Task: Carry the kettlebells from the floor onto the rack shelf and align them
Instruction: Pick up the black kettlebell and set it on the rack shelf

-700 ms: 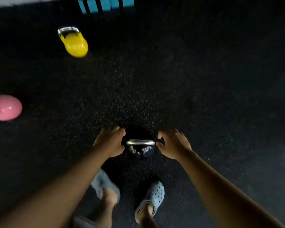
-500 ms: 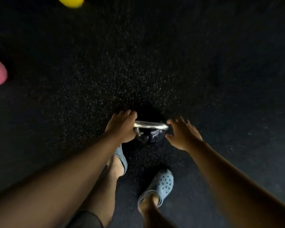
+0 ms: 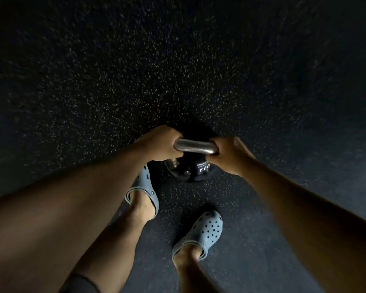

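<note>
Kettlebell (image 3: 195, 170) sits on the floor (image 3: 178, 70), just ahead of two clogs (image 3: 201, 233). Left hand (image 3: 160, 144) and right hand (image 3: 230, 154) are each curled tight around an end of its handle (image 3: 193, 145).

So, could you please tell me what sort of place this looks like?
Probably a gym: both hands, left and right, grip a black kettlebell by its steel handle over dark speckled rubber flooring.

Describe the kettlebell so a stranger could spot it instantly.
On the dark speckled floor, just ahead of two grey-blue clogs, sits a glossy black kettlebell. Its silver handle is gripped by the left hand and right hand.
</note>
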Demonstrator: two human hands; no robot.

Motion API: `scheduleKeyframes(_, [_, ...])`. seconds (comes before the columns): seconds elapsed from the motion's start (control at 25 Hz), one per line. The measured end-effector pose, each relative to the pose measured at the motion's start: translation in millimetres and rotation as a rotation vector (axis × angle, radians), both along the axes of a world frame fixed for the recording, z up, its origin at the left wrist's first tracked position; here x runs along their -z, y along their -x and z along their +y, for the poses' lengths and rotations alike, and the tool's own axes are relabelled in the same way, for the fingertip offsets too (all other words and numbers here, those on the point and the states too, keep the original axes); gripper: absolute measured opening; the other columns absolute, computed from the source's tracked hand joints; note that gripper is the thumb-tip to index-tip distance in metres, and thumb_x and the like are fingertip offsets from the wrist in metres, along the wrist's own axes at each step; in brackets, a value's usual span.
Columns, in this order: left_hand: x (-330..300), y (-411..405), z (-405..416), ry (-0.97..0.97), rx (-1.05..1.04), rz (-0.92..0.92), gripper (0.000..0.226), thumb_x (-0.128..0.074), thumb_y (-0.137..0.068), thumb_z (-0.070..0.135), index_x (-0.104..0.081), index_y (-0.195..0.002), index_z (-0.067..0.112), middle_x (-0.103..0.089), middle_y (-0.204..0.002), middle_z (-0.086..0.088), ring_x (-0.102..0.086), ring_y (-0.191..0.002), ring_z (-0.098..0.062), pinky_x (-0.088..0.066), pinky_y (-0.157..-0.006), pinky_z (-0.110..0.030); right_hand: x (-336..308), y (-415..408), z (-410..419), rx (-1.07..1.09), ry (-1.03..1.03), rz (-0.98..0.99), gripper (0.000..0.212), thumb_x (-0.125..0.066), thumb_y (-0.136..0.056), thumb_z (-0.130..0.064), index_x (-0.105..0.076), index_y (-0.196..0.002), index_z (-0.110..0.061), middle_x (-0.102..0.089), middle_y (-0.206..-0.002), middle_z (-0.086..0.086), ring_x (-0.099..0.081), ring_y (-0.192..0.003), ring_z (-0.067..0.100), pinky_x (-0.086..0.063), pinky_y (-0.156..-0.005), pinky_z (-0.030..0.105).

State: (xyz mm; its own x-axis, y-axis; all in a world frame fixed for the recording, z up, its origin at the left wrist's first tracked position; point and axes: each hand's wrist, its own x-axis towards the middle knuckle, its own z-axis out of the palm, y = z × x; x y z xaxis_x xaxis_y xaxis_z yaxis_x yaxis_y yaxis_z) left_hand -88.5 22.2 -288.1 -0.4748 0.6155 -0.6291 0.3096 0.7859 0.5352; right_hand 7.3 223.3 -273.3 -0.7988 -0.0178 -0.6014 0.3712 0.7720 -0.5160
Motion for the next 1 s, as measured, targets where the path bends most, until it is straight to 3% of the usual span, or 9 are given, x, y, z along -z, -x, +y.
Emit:
scheduleKeyframes(0.16, [-57.7,63.6,6.7,-0.081,-0.051,-0.027,0.014,-0.072,-0.069,0.034,-0.059,-0.063,0.032,-0.062,-0.054,0.01,-0.057,-0.046,0.002,-0.044,-0.043,-0.021,-66.5,71.6,7.0,0.031,-0.024,-0.012,0.008,-0.07,-0.073,-0.03,-0.063,-0.076,-0.029,-0.056,-0.052,-0.01,-0.053,-0.043,0.002,-0.033,-0.035,0.011])
scheduleKeyframes(0.28, [-112.6,138.3,13.8,-0.147,-0.103,-0.036,0.015,-0.069,-0.067,0.035,-0.058,-0.058,0.03,-0.061,-0.049,0.008,-0.056,-0.042,0.002,-0.037,-0.038,-0.018,-125.9,148.8,14.8,0.059,-0.058,0.054,0.011,-0.069,-0.069,-0.028,-0.06,-0.064,-0.028,-0.054,-0.047,-0.009,-0.051,-0.04,0.001,-0.033,-0.034,0.011])
scheduleKeyframes(0.44, [-185.8,256.1,30.7,-0.22,-0.126,0.057,0.017,-0.066,-0.066,0.035,-0.055,-0.054,0.029,-0.056,-0.044,0.009,-0.054,-0.039,0.0,-0.03,-0.034,-0.013,-195.6,265.1,32.0,0.078,-0.093,0.174,0.008,-0.071,-0.066,-0.026,-0.064,-0.062,-0.023,-0.053,-0.043,-0.009,-0.05,-0.037,0.002,-0.036,-0.035,0.012])
scheduleKeyframes(0.68, [-272.6,476.9,75.4,-0.244,-0.141,0.315,0.016,-0.059,-0.062,0.044,-0.057,-0.056,0.03,-0.058,-0.049,0.007,-0.057,-0.045,-0.001,-0.036,-0.04,-0.017,-275.0,490.2,76.9,0.045,-0.055,0.39,0.029,-0.07,-0.066,-0.022,-0.049,-0.05,-0.035,-0.05,-0.041,-0.012,-0.054,-0.043,-0.004,-0.033,-0.034,0.01])
scheduleKeyframes(0.84, [-312.8,609.5,99.4,-0.263,-0.216,0.509,0.022,-0.054,-0.059,0.05,-0.054,-0.053,0.028,-0.051,-0.044,0.011,-0.052,-0.044,0.004,-0.029,-0.039,-0.014,-314.0,636.9,104.0,-0.024,-0.047,0.512,0.026,-0.07,-0.068,-0.022,-0.052,-0.052,-0.032,-0.052,-0.044,-0.013,-0.054,-0.041,-0.001,-0.033,-0.034,0.009])
scheduleKeyframes(1.0, [-341.7,748.6,109.5,-0.298,-0.282,0.624,0.025,-0.05,-0.059,0.054,-0.053,-0.054,0.03,-0.047,-0.047,0.016,-0.052,-0.048,-0.001,-0.036,-0.043,-0.02,-352.5,789.5,117.2,-0.09,-0.076,0.606,0.026,-0.065,-0.066,-0.027,-0.047,-0.047,-0.028,-0.05,-0.042,-0.011,-0.053,-0.041,0.0,-0.033,-0.035,0.011])
